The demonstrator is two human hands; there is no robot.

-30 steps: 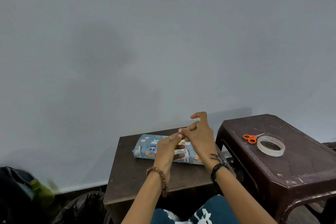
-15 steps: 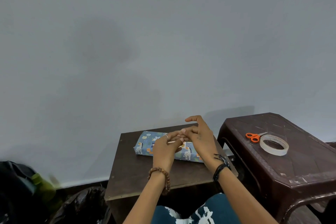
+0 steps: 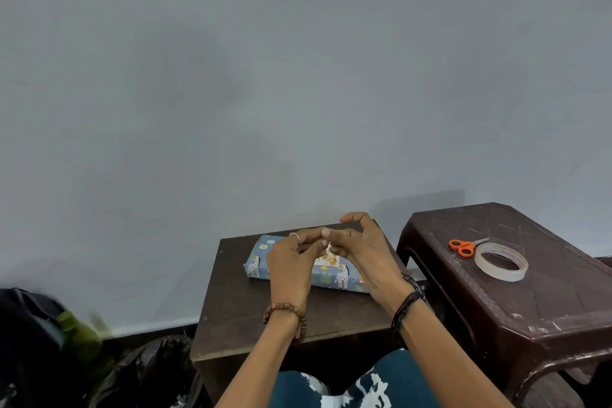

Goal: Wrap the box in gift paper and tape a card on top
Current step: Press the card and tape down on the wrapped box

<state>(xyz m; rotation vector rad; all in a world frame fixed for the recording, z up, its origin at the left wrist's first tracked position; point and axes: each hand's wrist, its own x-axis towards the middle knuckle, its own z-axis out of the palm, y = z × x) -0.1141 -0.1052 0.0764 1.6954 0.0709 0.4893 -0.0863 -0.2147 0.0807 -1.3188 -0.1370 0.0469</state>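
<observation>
On the small dark table (image 3: 231,318) in front of the person lies the box (image 3: 261,260), already covered in blue gift paper printed with giraffes and bears, flat and slightly askew to the table edge. A pale card (image 3: 328,260) with orange spots sits on its top face, mostly hidden behind the fingers. Both hands hover just above it: the left hand (image 3: 289,267) and the right hand (image 3: 364,253) meet fingertip to fingertip over the card, fingers curled inward as if pinching something very small between them. It may be a strip of clear tape, though nothing can be made out between the fingertips, so what they hold stays uncertain.

Judging from this, the wrapping is finished and the step in hand is fixing the card. To do it well, the strip should be kept taut and off the skin, lowered so half lands on the card edge and half on the paper, then pressed flat from the middle outward. One finger should steady the card so it does not slide.

Off to the right, on a brown plastic stool (image 3: 546,315), rest the roll of tape (image 3: 500,262) and, touching or just behind it, orange-handled scissors (image 3: 463,247). Dark bags (image 3: 145,371) sit on the floor at the left
</observation>
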